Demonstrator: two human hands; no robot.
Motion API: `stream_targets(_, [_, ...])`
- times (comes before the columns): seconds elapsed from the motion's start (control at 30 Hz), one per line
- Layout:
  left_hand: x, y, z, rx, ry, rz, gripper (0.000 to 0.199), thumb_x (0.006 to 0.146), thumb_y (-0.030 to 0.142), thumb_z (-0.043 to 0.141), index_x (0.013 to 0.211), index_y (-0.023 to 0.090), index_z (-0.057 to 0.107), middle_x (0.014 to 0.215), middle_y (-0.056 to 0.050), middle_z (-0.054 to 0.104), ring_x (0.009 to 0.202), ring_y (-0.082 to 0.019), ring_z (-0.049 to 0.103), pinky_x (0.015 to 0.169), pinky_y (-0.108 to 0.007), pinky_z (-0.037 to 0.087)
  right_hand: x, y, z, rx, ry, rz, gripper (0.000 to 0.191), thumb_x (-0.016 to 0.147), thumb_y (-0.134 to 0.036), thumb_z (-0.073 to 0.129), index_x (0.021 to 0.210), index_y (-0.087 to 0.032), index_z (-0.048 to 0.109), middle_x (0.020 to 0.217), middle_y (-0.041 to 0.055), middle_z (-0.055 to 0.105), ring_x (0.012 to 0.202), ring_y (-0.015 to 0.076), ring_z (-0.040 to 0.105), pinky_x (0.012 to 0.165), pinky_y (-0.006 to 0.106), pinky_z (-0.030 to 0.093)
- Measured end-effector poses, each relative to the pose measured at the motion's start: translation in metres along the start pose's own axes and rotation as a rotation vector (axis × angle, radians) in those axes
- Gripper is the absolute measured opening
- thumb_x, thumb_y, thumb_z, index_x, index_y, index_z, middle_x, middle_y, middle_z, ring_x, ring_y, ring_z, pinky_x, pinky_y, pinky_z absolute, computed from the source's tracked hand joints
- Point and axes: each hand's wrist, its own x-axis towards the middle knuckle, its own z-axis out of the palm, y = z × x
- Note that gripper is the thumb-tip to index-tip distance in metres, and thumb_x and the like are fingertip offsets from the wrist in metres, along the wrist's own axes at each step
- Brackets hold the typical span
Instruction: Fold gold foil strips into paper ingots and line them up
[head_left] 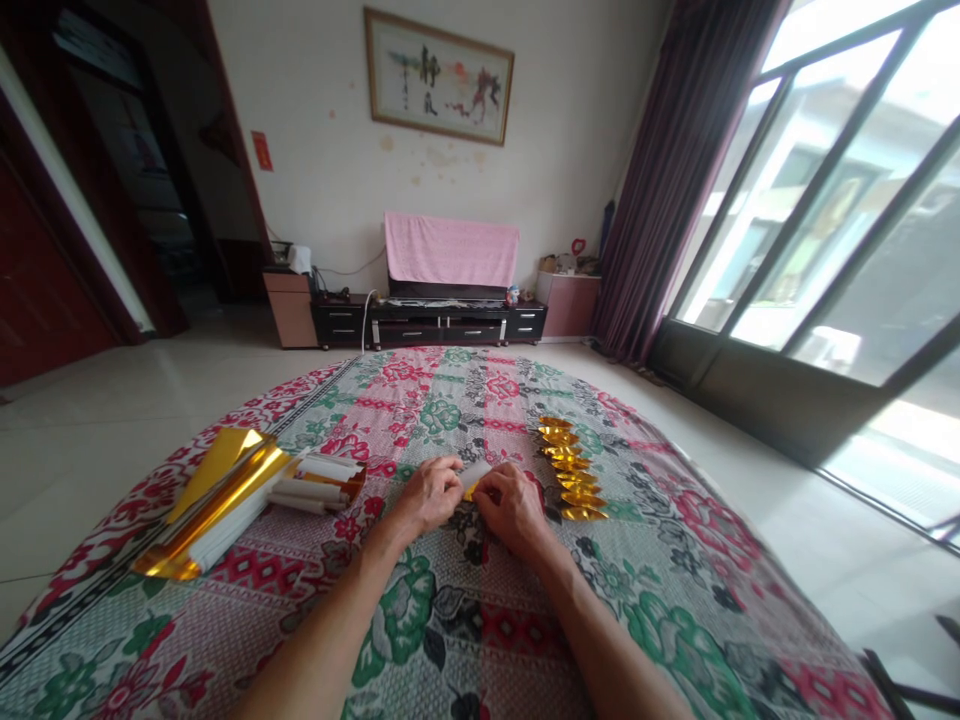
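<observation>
Both my hands meet over the middle of the table, bent round one small sheet of gold foil paper [474,474] with a white back. My left hand [433,494] pinches its left side, fingers curled. On the right side, my right hand [511,504] grips the sheet between thumb and fingers. Part of the sheet is hidden behind the fingers. Just right of my right hand lies a row of folded gold paper pieces [574,465], pointed at their ends. Away to the left rest curled gold foil sheets [232,500] and smaller white-backed rolls [315,485].
A floral cloth [405,610] covers the round table. Beyond it stand a low black cabinet [442,325] and a screen draped with a pink towel [454,250]. Windows and a purple curtain [667,170] are at the right. A dark frame part [919,695] shows at the lower right.
</observation>
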Motion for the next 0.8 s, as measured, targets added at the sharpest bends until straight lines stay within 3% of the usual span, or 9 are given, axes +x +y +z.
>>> stream_targets(0.8, [0.0004,-0.0035,-0.0014,-0.054,-0.028,-0.016,0.019,0.070,0.011,0.052,0.067,0.020,0.068,0.111,-0.004,0.062,0.106,-0.019,0.054,0.097,-0.032,0.040,-0.0024,-0.0052,-0.0021,-0.026,0.003,0.020,0.005,0.072,-0.020,0.058,0.072,-0.020,0.063,0.079,0.0013,0.057,0.076,0.0135,0.051,0.069,0.023,0.034])
